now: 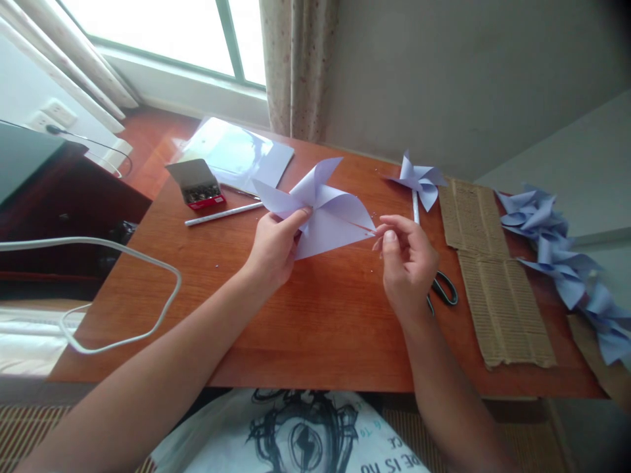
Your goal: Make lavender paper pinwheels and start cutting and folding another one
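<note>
A pale lilac paper pinwheel [329, 222] is held above the desk, with some blades curled to its middle and its lower right part lying flat. My left hand [279, 243] pinches it at the centre, thumb on top and fingers behind. At the pinwheel's right corner, my right hand [407, 266] has its fingers curled in, fingertips against the paper point. Black-handled scissors [446, 289] lie partly hidden behind my right wrist. Left of the pinwheel lies a rolled white paper stick [224, 213], its far end running behind the paper.
An open small box [202, 197] of dark metal pieces stands near a clear-wrapped paper pack [241, 154]. A pinwheel on a stick [419, 179] lies at the back right. Cardboard pieces [497, 295] and several more pinwheels [566, 256] fill the right side. A white cable [167, 309] loops at left.
</note>
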The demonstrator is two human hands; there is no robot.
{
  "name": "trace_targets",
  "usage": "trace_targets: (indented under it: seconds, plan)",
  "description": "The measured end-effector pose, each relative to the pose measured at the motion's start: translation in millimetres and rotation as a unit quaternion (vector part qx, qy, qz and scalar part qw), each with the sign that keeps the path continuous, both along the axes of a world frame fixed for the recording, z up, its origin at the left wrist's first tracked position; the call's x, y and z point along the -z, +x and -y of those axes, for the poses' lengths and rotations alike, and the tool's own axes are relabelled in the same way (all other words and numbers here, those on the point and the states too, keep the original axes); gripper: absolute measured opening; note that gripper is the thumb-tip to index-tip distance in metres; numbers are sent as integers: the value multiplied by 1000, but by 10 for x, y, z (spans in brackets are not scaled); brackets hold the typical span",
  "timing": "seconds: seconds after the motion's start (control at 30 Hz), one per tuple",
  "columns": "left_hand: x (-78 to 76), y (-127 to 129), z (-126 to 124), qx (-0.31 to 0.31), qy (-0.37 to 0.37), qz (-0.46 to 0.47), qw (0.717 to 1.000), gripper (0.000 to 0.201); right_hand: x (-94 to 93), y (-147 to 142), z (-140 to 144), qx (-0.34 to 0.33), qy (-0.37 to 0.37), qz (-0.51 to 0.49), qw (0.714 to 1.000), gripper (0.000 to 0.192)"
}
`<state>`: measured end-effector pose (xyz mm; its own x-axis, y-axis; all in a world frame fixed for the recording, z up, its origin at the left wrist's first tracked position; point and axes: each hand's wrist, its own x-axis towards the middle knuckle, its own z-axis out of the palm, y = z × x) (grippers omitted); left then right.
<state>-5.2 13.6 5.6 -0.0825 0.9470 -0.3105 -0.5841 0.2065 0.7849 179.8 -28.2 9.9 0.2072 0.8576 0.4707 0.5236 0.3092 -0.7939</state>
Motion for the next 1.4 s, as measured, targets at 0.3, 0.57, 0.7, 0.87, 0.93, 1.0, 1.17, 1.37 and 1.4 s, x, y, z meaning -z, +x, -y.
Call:
trace_targets:
  seconds: [0.3,0.57,0.7,0.87,0.93,1.0,1.17,1.37,1.4]
  plan:
    - [19,18,-15,-44,13,-11,999,27,-33,-38,39,-76,-23,-4,997,30]
    - [36,29,-7,-44,17,-25,999,30,-71,9,22,-16,-3,27,1000,19]
    - [24,34,-14,-45,18,-22,999,32,-59,25,-5,3,-19,65,998,10]
    - [9,42,-22,-48,26,-18,998,29,-10,-14,2,-42,-51,14,998,14]
    - [2,43,-23,-51,26,-18,998,27,-10,-21,4,-41,-48,6,998,16]
    - [-4,42,-23,-53,26,-18,998,26,-15,-21,-1,-22,-46,13,999,16]
    - [-19,45,-19,-55,22,-20,998,27,9,-29,-11,-18,-64,-9,998,15]
    - [4,64,-11,-51,18,-29,998,34,37,-78,59,-28,-42,-3,999,13]
    - [10,66,-10,-51,20,-32,998,34,38,-83,69,-25,-40,0,999,15]
